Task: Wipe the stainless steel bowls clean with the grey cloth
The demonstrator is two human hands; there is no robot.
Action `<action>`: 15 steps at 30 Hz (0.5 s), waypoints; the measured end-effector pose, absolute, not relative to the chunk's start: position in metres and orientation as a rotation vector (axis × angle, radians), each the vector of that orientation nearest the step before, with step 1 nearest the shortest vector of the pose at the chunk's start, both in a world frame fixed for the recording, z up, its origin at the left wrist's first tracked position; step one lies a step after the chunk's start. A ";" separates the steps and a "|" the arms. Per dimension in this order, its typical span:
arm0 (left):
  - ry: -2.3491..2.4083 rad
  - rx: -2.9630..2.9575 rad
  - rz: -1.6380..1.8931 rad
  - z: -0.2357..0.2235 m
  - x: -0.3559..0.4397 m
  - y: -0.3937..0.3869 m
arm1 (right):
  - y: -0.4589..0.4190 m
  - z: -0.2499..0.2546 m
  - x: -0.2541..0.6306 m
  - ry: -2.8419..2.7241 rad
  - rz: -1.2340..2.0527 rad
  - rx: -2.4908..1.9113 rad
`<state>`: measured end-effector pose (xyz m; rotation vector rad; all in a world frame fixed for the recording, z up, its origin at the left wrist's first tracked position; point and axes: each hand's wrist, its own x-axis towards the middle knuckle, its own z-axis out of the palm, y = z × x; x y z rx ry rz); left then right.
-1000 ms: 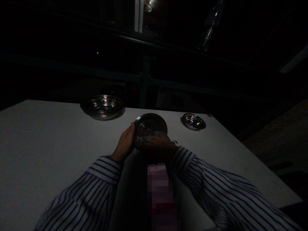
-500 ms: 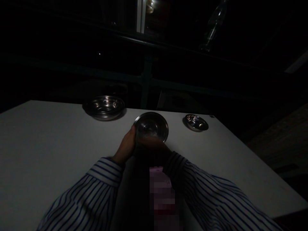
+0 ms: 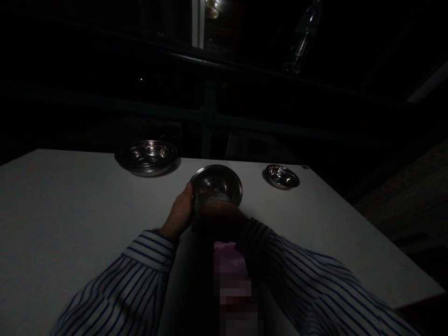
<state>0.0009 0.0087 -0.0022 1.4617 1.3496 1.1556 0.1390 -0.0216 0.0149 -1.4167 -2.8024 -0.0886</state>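
ok so from the head view, the room was super dim, and I was standing there watching a person in striped sleeves (image 3: 140, 261) at a white table (image 3: 87, 200). The metal dish (image 3: 231, 181) was in front of them at mid-table, tipped so its hollow faced back at them, and I couldn't tell if its underside touched the tabletop. The left hand (image 3: 178, 212) had it by the left rim, thumb up along the edge. The right hand (image 3: 224, 212) was down at the near part of the dish, against some greyish wad (image 3: 217, 198), but it was so shadowy I honestly couldn't tell if the fingers gripped that or just pressed on it. My worry was that one-sided hold: a hard push from the right might've twisted the rim loose and dropped the dish. Poor light could've hidden a missed spot or a sharp edge too. The stack of metal dishes (image 3: 147, 161) sat near the far edge on the left, and the small metal bowl (image 3: 283, 177) near the far right corner, so a careless elbow or big swing might've sent either one over
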 end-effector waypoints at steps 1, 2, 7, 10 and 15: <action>1.342 1.467 1.158 -0.001 0.001 0.009 | -0.022 0.018 0.145 -2.843 -0.086 -1.391; 1.336 1.473 1.159 -0.001 0.001 0.009 | -0.023 0.022 0.154 -2.883 -0.065 -1.364; 1.315 1.461 1.176 0.000 0.004 0.009 | -0.022 0.029 0.178 -3.035 -0.152 -1.347; 1.357 1.407 1.172 -0.002 0.004 0.010 | -0.019 0.013 0.160 -2.986 -0.090 -1.237; 1.381 1.405 1.173 -0.002 -0.001 0.010 | -0.023 0.004 0.153 -2.858 -0.153 -1.195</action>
